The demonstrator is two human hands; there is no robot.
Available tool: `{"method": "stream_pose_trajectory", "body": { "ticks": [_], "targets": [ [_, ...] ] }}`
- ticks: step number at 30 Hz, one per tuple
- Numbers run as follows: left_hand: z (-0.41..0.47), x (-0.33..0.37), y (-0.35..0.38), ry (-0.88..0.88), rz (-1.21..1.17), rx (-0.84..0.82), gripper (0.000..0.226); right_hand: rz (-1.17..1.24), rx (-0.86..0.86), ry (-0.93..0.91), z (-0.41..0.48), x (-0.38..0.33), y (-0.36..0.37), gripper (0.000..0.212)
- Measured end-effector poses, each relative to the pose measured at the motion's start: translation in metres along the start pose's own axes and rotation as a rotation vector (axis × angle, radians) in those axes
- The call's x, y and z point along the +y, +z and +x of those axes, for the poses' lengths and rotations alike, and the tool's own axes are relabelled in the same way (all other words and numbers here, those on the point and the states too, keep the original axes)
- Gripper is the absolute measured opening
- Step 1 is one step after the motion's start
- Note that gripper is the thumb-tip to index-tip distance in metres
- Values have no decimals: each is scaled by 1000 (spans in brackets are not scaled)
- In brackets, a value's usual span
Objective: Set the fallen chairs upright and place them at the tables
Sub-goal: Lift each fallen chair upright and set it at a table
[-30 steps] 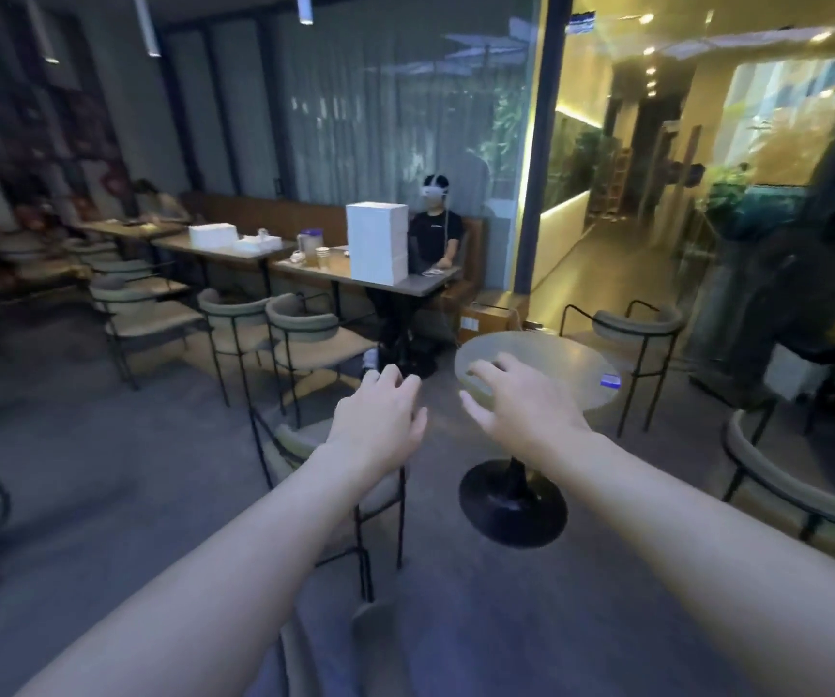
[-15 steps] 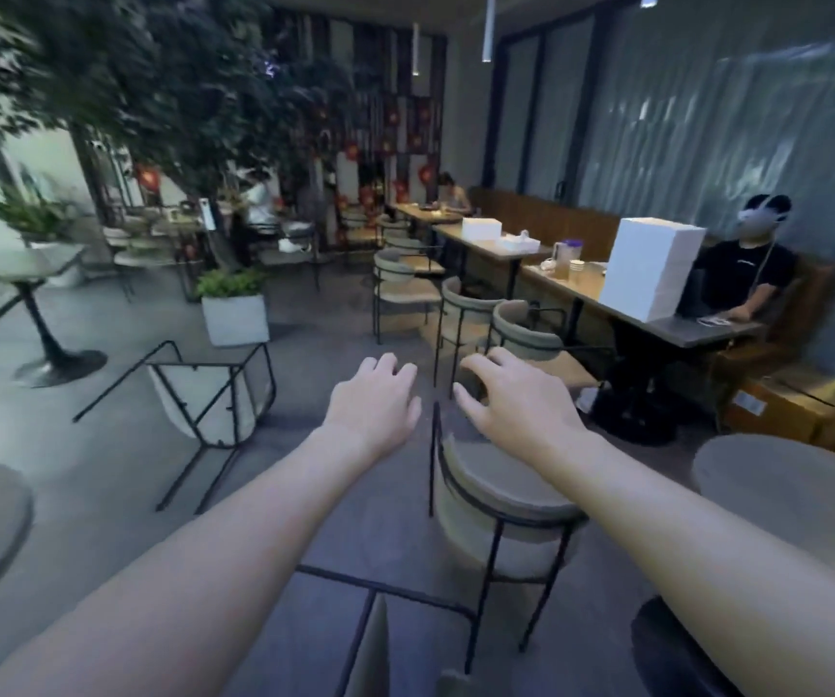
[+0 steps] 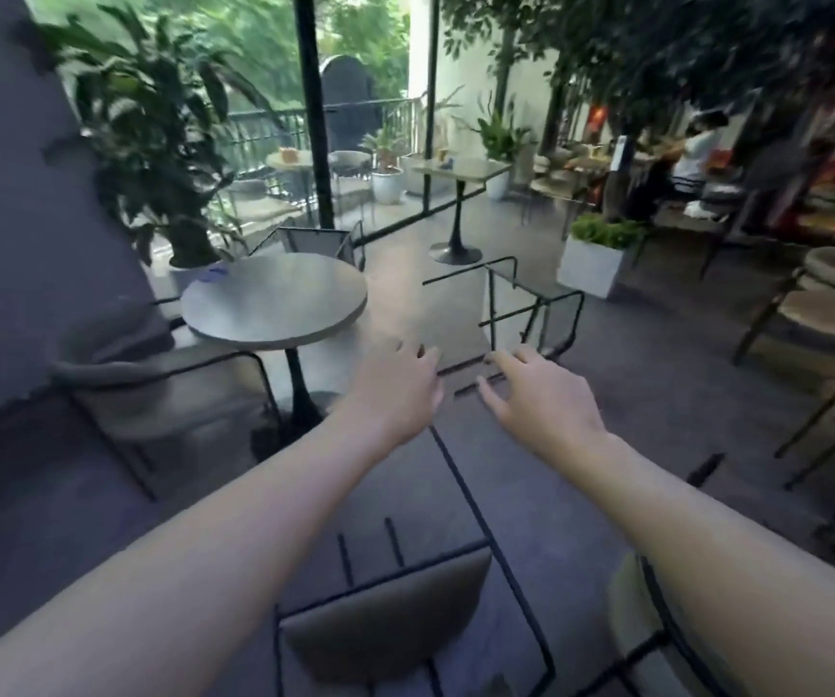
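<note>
Both my arms reach forward over the grey floor. My left hand [image 3: 395, 389] and my right hand [image 3: 538, 397] hold nothing, fingers spread. Just beyond my fingertips a fallen chair [image 3: 531, 304] with a black wire frame lies on its side in the middle of the floor. Right below my arms lies another overturned chair [image 3: 390, 616], its beige seat and black legs facing up. A round grey table [image 3: 274, 299] on a black pedestal stands to the left, with an upright grey chair [image 3: 153, 374] beside it.
A white square planter [image 3: 591, 264] stands behind the fallen chair. A second pedestal table [image 3: 460, 173] is farther back. Upright chairs [image 3: 827, 314] line the right side. A large potted plant [image 3: 153, 143] and a grey wall fill the left. A seated person [image 3: 692, 153] is far right.
My view has swung far to the left, from the long tables and seated person to the round table and fallen chairs. Both hands stay stretched out and empty.
</note>
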State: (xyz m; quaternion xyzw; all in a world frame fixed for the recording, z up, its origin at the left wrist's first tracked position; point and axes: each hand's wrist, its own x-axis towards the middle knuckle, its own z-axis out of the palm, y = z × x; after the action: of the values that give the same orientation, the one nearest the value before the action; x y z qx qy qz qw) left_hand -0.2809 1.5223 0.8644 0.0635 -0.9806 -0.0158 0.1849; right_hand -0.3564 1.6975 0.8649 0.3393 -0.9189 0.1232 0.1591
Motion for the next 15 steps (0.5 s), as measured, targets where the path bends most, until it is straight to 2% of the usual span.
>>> {"method": "stream_pose_trajectory", "body": {
  "ticks": [7,15],
  "targets": [
    [-88,11,78,-177,134,-71,34,94,-102,-265,-49,-2,103,37],
    [-197,22,290,-282,91,-115,34,173,-139,-347,-157,21,327,37]
  ]
}}
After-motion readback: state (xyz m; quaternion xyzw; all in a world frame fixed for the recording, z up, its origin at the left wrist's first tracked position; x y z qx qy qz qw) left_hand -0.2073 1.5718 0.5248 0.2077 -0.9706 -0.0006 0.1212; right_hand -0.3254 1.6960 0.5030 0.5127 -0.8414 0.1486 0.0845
